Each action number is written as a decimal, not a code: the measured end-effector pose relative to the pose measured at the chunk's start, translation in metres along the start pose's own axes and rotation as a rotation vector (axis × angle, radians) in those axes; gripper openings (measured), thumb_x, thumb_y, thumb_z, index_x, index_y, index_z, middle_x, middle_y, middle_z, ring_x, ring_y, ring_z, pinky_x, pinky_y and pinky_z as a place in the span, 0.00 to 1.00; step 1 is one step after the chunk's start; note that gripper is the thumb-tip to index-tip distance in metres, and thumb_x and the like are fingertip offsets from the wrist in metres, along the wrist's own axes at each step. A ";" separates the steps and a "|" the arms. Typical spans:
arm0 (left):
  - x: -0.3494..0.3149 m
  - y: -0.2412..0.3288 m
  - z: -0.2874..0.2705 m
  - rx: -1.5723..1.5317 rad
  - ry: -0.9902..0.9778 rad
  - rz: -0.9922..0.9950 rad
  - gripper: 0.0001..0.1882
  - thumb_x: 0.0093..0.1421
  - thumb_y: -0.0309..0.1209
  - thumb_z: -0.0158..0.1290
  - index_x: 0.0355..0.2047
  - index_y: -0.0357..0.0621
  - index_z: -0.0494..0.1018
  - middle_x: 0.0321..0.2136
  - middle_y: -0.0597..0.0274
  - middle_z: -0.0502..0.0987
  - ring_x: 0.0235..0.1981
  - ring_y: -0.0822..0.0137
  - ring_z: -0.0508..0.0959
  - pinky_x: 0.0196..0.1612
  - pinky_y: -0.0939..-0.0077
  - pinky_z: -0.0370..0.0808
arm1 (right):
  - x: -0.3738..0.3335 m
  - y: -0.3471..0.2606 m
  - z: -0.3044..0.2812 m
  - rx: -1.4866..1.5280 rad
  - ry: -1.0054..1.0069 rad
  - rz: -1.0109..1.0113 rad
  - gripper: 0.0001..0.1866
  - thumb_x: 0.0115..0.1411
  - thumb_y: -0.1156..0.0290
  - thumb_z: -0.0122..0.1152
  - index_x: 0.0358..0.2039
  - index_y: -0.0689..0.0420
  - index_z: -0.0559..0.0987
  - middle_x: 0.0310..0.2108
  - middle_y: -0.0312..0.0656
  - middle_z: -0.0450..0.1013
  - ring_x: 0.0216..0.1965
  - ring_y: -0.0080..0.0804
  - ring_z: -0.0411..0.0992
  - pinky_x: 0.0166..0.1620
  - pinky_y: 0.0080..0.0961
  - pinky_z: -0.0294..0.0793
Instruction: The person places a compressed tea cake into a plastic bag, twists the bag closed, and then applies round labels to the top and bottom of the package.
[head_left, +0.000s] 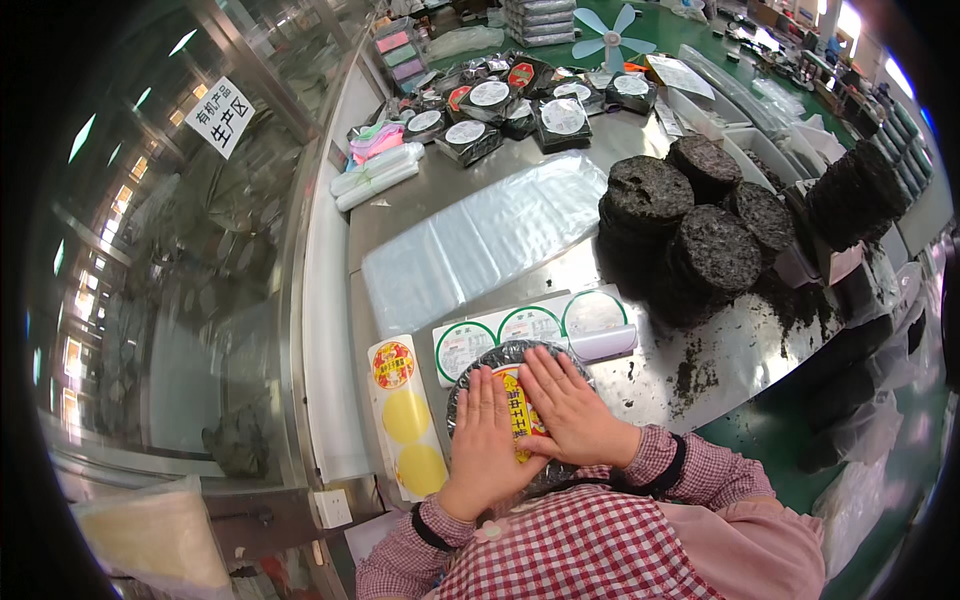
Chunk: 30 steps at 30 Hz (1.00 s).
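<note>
Workshop, food-packing type, one. Identified by a steel work table [650, 390], on which are stacked dark round cakes [716, 248], crumbs being scattered beside them. Packing stock is laid out: clear plastic bags [480, 235], a sheet of green-ringed labels [465, 348], a strip of yellow round labels [406, 415]. A film-wrapped dark disc [508, 355] is included at the near side. Black packs with white round labels [563, 118] are heaped at the far end. The room is marked as industrial by green flooring [680, 30] and a metal-framed glass partition [190, 350], to which a printed sign [222, 118] is fixed.
</note>
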<state>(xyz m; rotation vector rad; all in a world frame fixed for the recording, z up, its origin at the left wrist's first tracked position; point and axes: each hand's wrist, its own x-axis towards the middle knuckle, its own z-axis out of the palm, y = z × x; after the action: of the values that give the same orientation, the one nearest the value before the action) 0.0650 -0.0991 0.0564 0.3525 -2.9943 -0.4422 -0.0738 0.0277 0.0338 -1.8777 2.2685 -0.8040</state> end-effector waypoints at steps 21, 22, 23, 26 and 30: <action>0.004 -0.064 -0.044 -1.792 0.120 -0.136 0.39 0.70 0.56 0.39 0.73 0.55 0.40 0.70 0.57 0.53 0.65 0.62 0.62 0.66 0.63 0.63 | 0.003 0.049 -0.002 1.725 0.342 0.642 0.47 0.68 0.36 0.40 0.73 0.52 0.37 0.74 0.41 0.38 0.74 0.36 0.38 0.71 0.34 0.50; 0.005 -0.070 -0.036 -1.774 0.088 -0.207 0.40 0.70 0.57 0.39 0.73 0.55 0.39 0.70 0.57 0.53 0.65 0.61 0.62 0.66 0.63 0.63 | 0.005 0.051 -0.003 1.811 0.193 0.606 0.46 0.67 0.34 0.38 0.72 0.54 0.45 0.70 0.42 0.48 0.69 0.35 0.49 0.66 0.32 0.58; 0.011 -0.083 -0.016 -1.758 0.044 -0.274 0.42 0.69 0.59 0.39 0.73 0.54 0.38 0.69 0.57 0.53 0.65 0.61 0.62 0.66 0.63 0.63 | 0.002 0.054 -0.006 1.886 0.053 0.575 0.46 0.66 0.32 0.37 0.71 0.56 0.53 0.66 0.43 0.59 0.65 0.34 0.60 0.62 0.31 0.66; 0.007 -0.097 0.025 -1.711 -0.038 -0.321 0.45 0.67 0.61 0.42 0.73 0.54 0.37 0.68 0.57 0.55 0.65 0.60 0.61 0.65 0.64 0.64 | -0.014 0.032 -0.016 1.795 0.286 0.594 0.41 0.68 0.34 0.35 0.66 0.57 0.62 0.58 0.41 0.69 0.55 0.31 0.69 0.59 0.28 0.69; -0.008 -0.082 0.054 -1.550 -0.080 -0.155 0.52 0.60 0.65 0.50 0.73 0.53 0.39 0.66 0.56 0.57 0.65 0.61 0.61 0.63 0.65 0.65 | -0.064 0.040 -0.001 1.900 0.471 0.539 0.36 0.69 0.38 0.39 0.63 0.57 0.65 0.52 0.41 0.72 0.48 0.32 0.74 0.50 0.29 0.77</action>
<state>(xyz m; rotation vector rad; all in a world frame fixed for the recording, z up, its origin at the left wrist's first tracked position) 0.0831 -0.1586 -0.0192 0.3395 -1.7764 -2.3981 -0.0941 0.0922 0.0004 -0.1734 0.8246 -2.1010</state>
